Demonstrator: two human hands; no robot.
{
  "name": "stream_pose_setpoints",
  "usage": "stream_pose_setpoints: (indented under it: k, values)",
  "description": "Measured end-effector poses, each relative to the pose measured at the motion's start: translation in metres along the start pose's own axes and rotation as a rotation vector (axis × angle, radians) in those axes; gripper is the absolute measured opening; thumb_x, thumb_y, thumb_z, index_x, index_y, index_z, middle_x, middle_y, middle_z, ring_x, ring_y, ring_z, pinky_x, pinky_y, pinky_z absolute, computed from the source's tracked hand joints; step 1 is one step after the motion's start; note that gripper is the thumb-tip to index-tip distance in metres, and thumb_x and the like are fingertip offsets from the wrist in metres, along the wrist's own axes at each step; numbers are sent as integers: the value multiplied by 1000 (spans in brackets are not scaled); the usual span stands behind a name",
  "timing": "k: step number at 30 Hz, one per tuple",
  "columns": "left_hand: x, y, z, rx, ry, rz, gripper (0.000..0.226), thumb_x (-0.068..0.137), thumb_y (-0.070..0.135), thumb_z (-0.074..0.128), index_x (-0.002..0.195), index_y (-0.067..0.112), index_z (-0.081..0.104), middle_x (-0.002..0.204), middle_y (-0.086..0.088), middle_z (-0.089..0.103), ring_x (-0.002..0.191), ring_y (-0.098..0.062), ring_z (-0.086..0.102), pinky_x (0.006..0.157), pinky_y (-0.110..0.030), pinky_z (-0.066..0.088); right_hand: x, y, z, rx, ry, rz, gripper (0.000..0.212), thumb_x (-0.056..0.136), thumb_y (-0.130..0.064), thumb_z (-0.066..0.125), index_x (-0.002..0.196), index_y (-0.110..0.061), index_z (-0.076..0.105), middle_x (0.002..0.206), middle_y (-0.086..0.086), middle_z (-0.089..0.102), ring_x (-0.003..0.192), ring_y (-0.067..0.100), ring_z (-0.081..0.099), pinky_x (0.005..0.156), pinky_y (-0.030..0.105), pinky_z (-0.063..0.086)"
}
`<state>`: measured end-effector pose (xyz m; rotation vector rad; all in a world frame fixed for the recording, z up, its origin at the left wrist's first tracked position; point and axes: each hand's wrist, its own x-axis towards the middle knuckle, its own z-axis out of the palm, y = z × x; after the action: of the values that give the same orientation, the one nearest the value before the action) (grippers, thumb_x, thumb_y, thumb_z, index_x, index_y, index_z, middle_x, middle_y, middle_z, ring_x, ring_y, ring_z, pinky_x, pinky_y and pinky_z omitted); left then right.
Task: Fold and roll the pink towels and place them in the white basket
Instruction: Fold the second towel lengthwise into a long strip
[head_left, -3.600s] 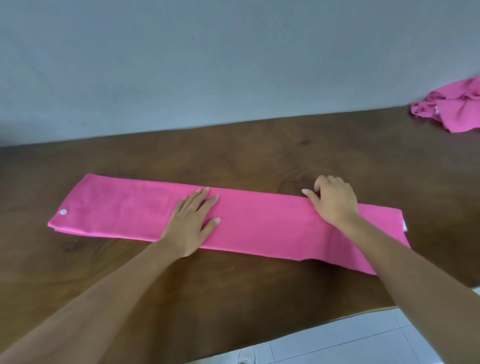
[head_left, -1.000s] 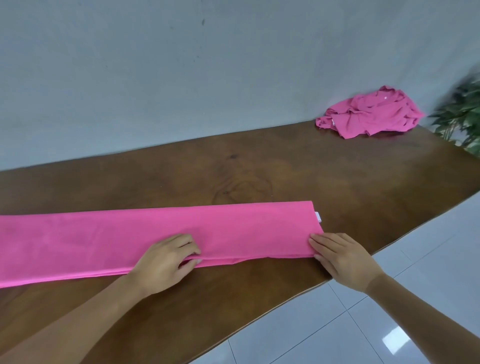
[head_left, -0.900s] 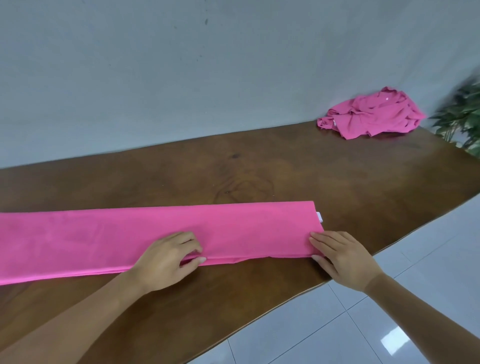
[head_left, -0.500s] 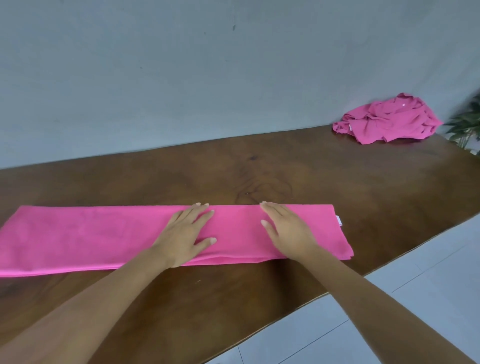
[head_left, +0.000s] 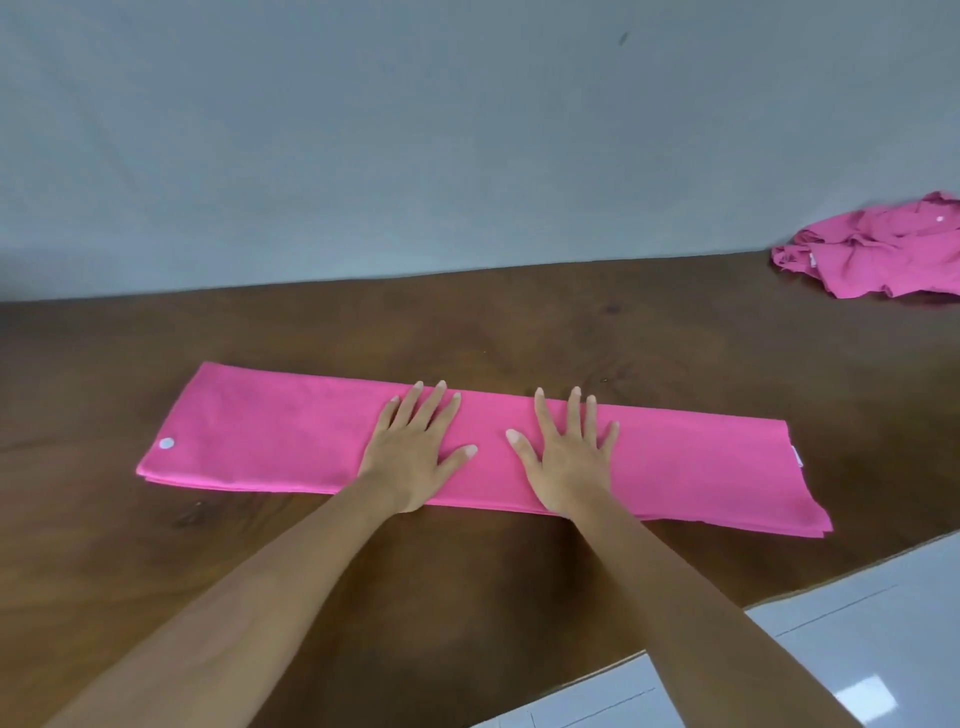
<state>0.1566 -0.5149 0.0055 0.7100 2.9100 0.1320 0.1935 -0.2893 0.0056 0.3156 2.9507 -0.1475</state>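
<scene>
Your left hand (head_left: 415, 447) and right hand (head_left: 566, 457) both lie flat, palms down and fingers straight and spread. They rest side by side on the middle of the long pink fabric towel (head_left: 270, 431), and neither grips anything. The towel is folded into a narrow strip running left to right across the dark brown wooden table (head_left: 519, 322). Its near right corner lies close to the table's near edge, with the white tiled floor (head_left: 857, 623) beyond, so dragging the cloth toward you as you start the roll could pull that end off. Along the near side the layers look slightly staggered, most of all at the right end. If you roll without squaring them, expect a lopsided roll that works loose. Because you press only the middle, both ends are free, and a hard outward sweep may ruck the top layer. The small white round tab (head_left: 167, 443) at the left end could make a bump inside the roll. The crumpled heap of pink towel (head_left: 878, 254) waits far right, well apart. The white basket is not in view.
</scene>
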Motion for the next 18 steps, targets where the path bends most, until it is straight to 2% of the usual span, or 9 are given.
stream_pose_setpoints:
  k: [12, 18]
  values:
    - [-55, -173, -14, -14, 13, -141, 86, 93, 75, 4, 161, 25, -11, 169, 4, -14, 155, -14, -13, 127, -37, -3, -2, -4, -3, -80, -43, 38, 81, 85, -81, -6, 156, -43, -19, 167, 3, -19, 154, 26, -18, 122, 58, -6]
    - [-64, -197, -13, 34, 29, -256, 83, 91, 79, -3, 159, 33, -15, 169, -8, -15, 155, -27, -15, 126, -44, -4, -4, -7, -1, -90, -39, 56, 83, 85, -79, -6, 157, -39, -18, 167, 2, -20, 154, 21, -17, 124, 53, -5]
